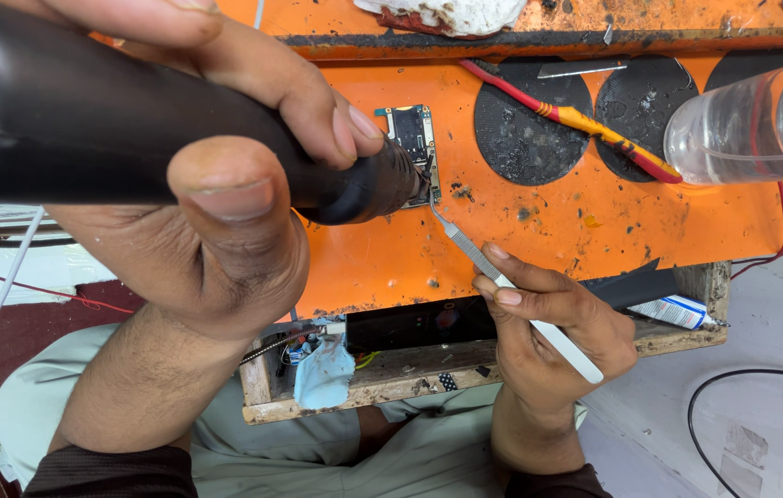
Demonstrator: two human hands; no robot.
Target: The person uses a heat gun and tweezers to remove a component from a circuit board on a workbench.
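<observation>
Gripping a thick black hot-air handle (133, 138), the left hand (216, 221) is wrapped tight around the barrel, thumb on top, nozzle end (382, 184) pointing toward 3 o'clock and almost touching the small circuit board (414, 148). Right hand (548, 332) pinches metal tweezers (493, 267), fingers closed on the shaft; tweezers run along a 10-to-4 o'clock line, tip at the board's lower edge. Board lies on the orange worktop (576, 231), long axis 12 to 6 o'clock, at about 11 o'clock from the right hand and just off the nozzle at 3 o'clock from the left. Left hand's tool is nearer. Red-yellow tool (585, 122) and clear plastic bottle (751, 124) sit well apart at 2 o'clock. Blue cloth (322, 373) lies on the wooden shelf below.
</observation>
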